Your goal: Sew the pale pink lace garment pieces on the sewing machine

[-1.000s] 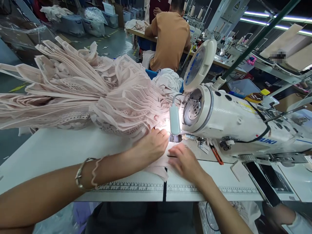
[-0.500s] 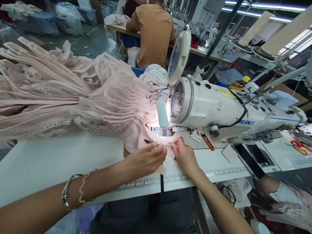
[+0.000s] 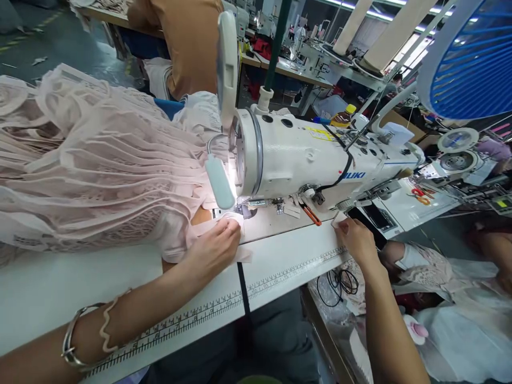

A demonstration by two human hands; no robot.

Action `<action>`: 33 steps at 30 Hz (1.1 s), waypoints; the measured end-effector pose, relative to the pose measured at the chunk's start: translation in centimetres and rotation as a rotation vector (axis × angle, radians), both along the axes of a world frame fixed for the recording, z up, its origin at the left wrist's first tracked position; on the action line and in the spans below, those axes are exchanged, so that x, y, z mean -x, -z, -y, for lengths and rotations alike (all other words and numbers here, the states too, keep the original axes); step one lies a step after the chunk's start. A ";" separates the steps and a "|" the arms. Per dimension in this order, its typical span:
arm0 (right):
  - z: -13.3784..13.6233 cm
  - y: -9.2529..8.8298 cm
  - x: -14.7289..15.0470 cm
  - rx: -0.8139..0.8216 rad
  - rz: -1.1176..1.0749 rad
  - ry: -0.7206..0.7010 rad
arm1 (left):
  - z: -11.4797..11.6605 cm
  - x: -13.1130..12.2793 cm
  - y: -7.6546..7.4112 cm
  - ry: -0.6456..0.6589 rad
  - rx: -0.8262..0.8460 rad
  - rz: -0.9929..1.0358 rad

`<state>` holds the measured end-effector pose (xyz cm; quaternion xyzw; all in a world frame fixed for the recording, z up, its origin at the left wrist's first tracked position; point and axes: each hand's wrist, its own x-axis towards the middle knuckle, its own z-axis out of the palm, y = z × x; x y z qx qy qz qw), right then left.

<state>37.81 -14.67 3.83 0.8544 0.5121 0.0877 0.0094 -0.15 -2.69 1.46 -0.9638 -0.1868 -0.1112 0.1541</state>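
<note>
My left hand (image 3: 216, 246) lies curled on a pale pink fabric piece (image 3: 200, 228) just in front of the needle area of the white sewing machine (image 3: 304, 154). Silver bracelets (image 3: 80, 341) ring that wrist. My right hand (image 3: 356, 240) is out at the table's right edge. Its fingertips pinch a small white piece (image 3: 339, 220) beside a dark phone (image 3: 374, 216). A large pile of pink lace garments (image 3: 100, 170) is heaped on the white table (image 3: 80, 282) left of the machine.
A lit lamp (image 3: 219, 181) hangs beside the needle. Orange-handled snips (image 3: 310, 213) lie under the machine arm, and a printed ruler (image 3: 280, 277) runs along the table front. A person in a brown shirt (image 3: 188, 37) sits behind. Another person's hand (image 3: 394, 256) is at lower right. A blue fan (image 3: 468, 58) is at top right.
My right hand left the fabric at the needle and moved right to the small white piece by the phone. My left hand stayed on the pink fabric. The view swung right.
</note>
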 end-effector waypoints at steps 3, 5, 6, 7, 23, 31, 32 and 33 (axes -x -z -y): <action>0.0 -0.2 -0.5 0.004 -0.070 0.053 | -0.7 -0.5 0.0 -0.002 0.020 -0.033; 0.0 -0.7 0.3 -0.076 -0.014 0.121 | -1.0 -0.4 0.3 -0.012 0.002 -0.044; -0.1 -0.9 1.0 -0.155 0.046 0.139 | -1.2 -0.3 0.5 -0.004 -0.003 -0.046; -0.1 -1.0 1.9 -0.252 0.112 0.129 | -1.3 -0.2 0.7 0.013 -0.004 -0.044; -8.6 2.8 15.3 -0.059 -0.314 -0.658 | 1.0 -0.7 1.6 0.011 -0.039 -0.059; -9.9 3.3 17.2 -0.066 -0.422 -0.702 | 0.2 -0.8 0.5 0.004 0.051 -0.073; -10.1 3.4 17.5 -0.084 -0.494 -0.677 | -0.3 -0.6 0.6 -0.020 0.107 -0.035; -10.3 3.3 17.8 -0.105 -0.557 -0.647 | -0.7 -0.4 0.8 -0.062 0.164 0.013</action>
